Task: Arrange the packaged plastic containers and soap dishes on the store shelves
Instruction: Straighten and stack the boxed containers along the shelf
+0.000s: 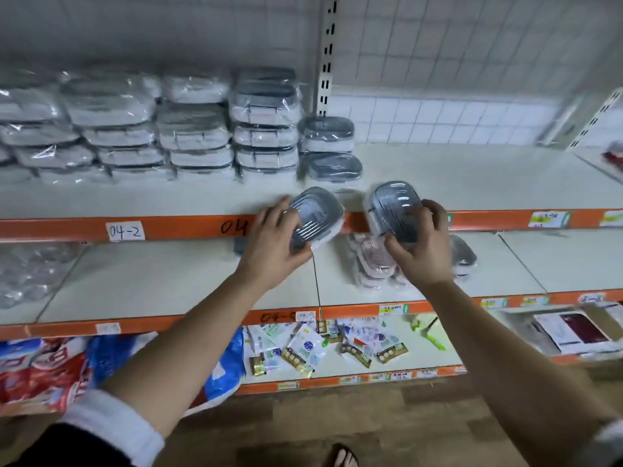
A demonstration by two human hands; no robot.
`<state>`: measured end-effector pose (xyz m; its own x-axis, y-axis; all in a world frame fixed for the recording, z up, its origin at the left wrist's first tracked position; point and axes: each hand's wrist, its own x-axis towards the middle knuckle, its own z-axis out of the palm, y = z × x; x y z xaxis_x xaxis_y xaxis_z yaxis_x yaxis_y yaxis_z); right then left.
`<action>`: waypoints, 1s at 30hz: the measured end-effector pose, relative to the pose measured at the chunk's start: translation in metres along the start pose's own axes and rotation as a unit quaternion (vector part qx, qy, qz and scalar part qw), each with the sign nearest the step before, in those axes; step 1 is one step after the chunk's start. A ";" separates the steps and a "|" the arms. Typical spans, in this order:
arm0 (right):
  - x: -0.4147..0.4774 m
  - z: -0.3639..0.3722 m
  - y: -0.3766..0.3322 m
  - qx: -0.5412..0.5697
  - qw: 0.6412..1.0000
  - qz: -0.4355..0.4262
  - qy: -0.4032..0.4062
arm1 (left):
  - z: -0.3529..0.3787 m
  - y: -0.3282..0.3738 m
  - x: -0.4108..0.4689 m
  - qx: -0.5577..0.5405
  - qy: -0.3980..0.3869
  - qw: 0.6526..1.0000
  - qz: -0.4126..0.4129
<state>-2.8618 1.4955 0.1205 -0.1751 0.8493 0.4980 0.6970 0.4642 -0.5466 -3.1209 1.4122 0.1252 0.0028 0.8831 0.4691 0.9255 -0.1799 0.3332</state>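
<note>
My left hand (pixel 274 242) grips a wrapped grey soap dish (pixel 318 214), tilted, in front of the upper shelf's orange edge (pixel 188 227). My right hand (pixel 421 246) grips a second wrapped grey soap dish (pixel 392 205) just to the right, also tilted. On the upper shelf stand stacks of wrapped containers (pixel 188 129), with two grey soap dishes (pixel 328 148) stacked at their right end. On the middle shelf, behind my right hand, lie pink soap dishes (pixel 372 264) and a grey one (pixel 463 256).
The upper shelf (pixel 472 176) runs on to the right of the stacks. Clear wrapped items (pixel 30 271) sit at the middle shelf's left. The bottom shelf holds small packets (pixel 323 345), red and blue bags (pixel 50 369) and a box (pixel 573 332). A foot (pixel 340 458) stands below.
</note>
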 end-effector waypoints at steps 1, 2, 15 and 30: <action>0.011 -0.003 0.005 -0.008 1.000 0.004 -0.016 | 0.000 -0.001 0.011 0.001 -0.006 1.000 -0.016; 0.023 -0.006 0.010 -0.014 0.999 0.008 -0.032 | -0.001 -0.002 0.022 0.000 -0.008 0.999 -0.031; 0.122 -0.005 0.056 -0.102 0.983 -0.038 -0.146 | 0.031 0.004 0.091 -0.012 -0.047 0.999 -0.001; 0.179 0.022 0.059 -0.014 1.000 0.003 -0.027 | 0.052 -0.011 0.106 -0.039 0.030 0.998 0.047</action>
<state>-2.8674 1.6801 0.1623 -0.2072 0.8651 0.4569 0.7176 0.4518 -0.5300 -3.1111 1.5300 0.1284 0.0640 0.8336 0.5486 0.8903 -0.2960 0.3459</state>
